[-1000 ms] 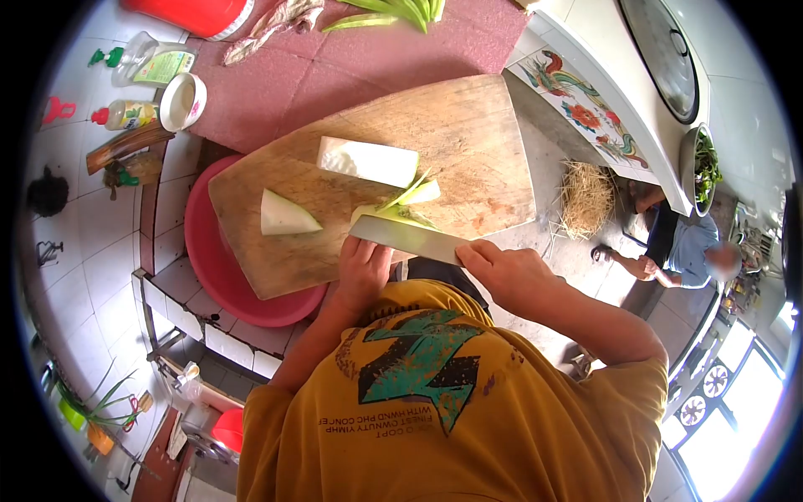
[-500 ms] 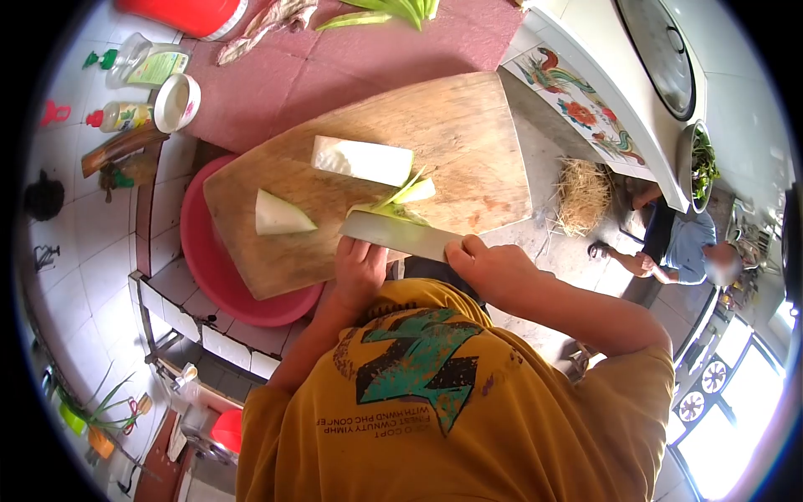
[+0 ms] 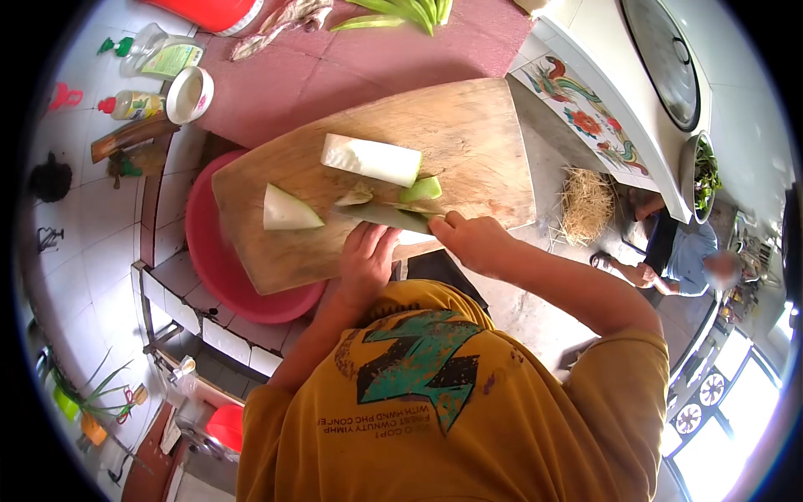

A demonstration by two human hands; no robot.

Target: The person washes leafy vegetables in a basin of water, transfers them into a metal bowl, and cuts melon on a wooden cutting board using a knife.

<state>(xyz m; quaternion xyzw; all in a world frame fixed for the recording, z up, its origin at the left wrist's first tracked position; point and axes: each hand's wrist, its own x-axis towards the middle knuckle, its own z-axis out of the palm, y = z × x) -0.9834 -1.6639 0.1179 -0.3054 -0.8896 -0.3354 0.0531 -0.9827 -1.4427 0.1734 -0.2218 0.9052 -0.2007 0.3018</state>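
Observation:
My right hand (image 3: 475, 241) grips the handle end of a cleaver (image 3: 378, 217), its broad blade lying slantwise near the board's front edge. Just in front of the blade, my left hand (image 3: 370, 255) has its fingers bent over a piece of white-fleshed melon (image 3: 416, 238), mostly hidden by blade and fingers. Beyond the blade lie a pale scrap (image 3: 357, 194) and a green-skinned piece (image 3: 421, 189). A long white melon block (image 3: 372, 159) rests farther back on the wooden cutting board (image 3: 468, 125), with a wedge (image 3: 289, 209) at the left.
Under the board's left side sits a pink basin (image 3: 205, 243). Soap bottles (image 3: 167, 58) and a white bowl (image 3: 190, 94) stand at the upper left. Green strips (image 3: 401, 12) and a cloth (image 3: 280, 27) lie on the red counter. Another person (image 3: 682, 251) sits at the right beyond straw (image 3: 585, 205).
The cleaver has shifted slightly left and upward with my right hand. The thin green strips beyond the blade have given way to a pale scrap and a green-skinned piece. The whole view has shifted slightly.

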